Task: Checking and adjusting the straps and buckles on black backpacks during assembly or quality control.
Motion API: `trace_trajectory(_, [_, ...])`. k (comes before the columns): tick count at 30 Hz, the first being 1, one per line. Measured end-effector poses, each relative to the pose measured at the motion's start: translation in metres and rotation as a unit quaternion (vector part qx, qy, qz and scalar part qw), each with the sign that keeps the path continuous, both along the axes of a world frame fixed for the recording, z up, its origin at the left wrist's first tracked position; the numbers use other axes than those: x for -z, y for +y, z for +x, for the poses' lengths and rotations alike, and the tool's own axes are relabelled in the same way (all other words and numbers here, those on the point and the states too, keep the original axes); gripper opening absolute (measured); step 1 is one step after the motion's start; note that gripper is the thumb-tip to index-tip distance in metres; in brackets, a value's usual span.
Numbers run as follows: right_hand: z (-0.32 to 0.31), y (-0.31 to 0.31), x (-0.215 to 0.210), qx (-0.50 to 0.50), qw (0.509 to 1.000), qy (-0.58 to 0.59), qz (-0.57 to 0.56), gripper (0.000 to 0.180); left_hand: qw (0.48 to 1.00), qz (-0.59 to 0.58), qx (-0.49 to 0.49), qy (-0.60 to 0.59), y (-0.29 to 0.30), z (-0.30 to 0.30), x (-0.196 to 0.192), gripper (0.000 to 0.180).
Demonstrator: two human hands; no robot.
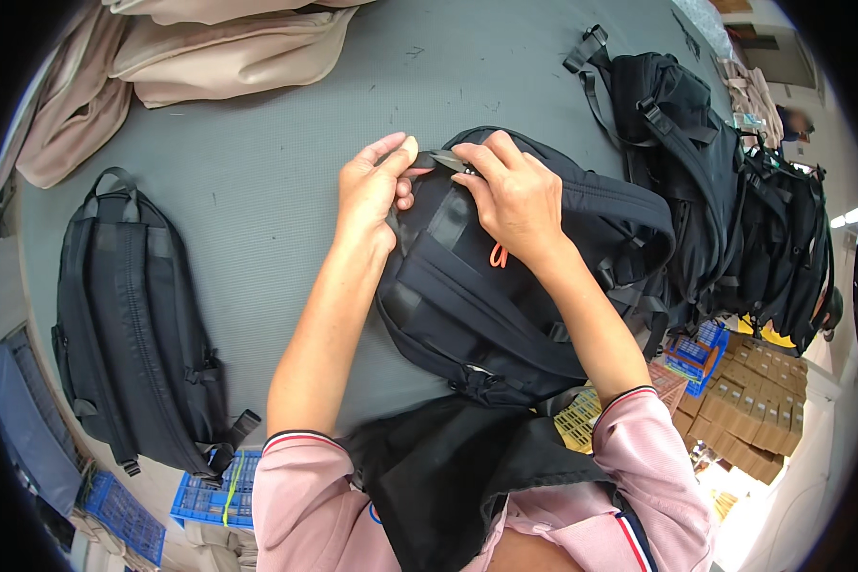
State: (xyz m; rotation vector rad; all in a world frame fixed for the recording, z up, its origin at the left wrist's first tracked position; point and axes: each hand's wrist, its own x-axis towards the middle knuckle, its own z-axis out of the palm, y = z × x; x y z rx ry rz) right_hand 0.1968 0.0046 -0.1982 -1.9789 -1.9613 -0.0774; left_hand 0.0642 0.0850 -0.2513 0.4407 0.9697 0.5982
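A black backpack (505, 305) lies in front of me on the grey table (276, 172), its top end pointing away. My left hand (372, 191) pinches the fabric at the top edge of the backpack. My right hand (515, 195) holds small metal snips (448, 160) at the same top edge, their tips pointing left toward my left fingers. An orange tag (498, 255) shows on the backpack just below my right wrist.
Another black backpack (133, 324) lies at the left. A pile of black backpacks (734, 210) fills the right side. Beige bags (210, 48) are stacked at the far left. Blue and yellow crates (210, 491) and cardboard boxes (758, 405) stand below the table's edge.
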Motion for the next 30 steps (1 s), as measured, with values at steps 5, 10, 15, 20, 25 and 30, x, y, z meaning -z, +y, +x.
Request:
trace_trajectory(5, [-0.001, -0.001, -0.001, 0.044, 0.998, 0.028, 0.026, 0.023, 1.000, 0.004, 0.000, -0.003, 0.000, -0.001, 0.004, 0.041])
trace_trajectory(10, [0.027, -0.012, -0.018, 0.129, 0.988, 0.079, -0.024, 0.027, 0.993, 0.114, -0.026, -0.027, -0.008, -0.019, -0.003, 0.052])
trace_trajectory(15, [0.090, -0.071, -0.079, 0.153, 0.988, -0.025, 0.000, 0.024, 0.970, 0.178, 0.020, 0.167, -0.079, -0.078, -0.005, 0.071])
trace_trajectory(20, [0.155, -0.122, -0.075, 0.201, 0.957, 0.181, -0.106, 0.030, 0.992, 0.080, 0.060, 0.077, -0.161, -0.075, -0.012, 0.083])
trace_trajectory(25, [0.102, -0.132, -0.090, 0.152, 0.886, 0.376, -0.226, 0.024, 0.991, 0.105, -0.004, 0.080, -0.148, -0.063, -0.015, 0.056])
trace_trajectory(30, [0.105, -0.199, -0.200, 0.139, 0.856, 0.494, 0.060, 0.029, 0.966, 0.253, 0.018, -0.058, -0.066, -0.085, -0.097, 0.047])
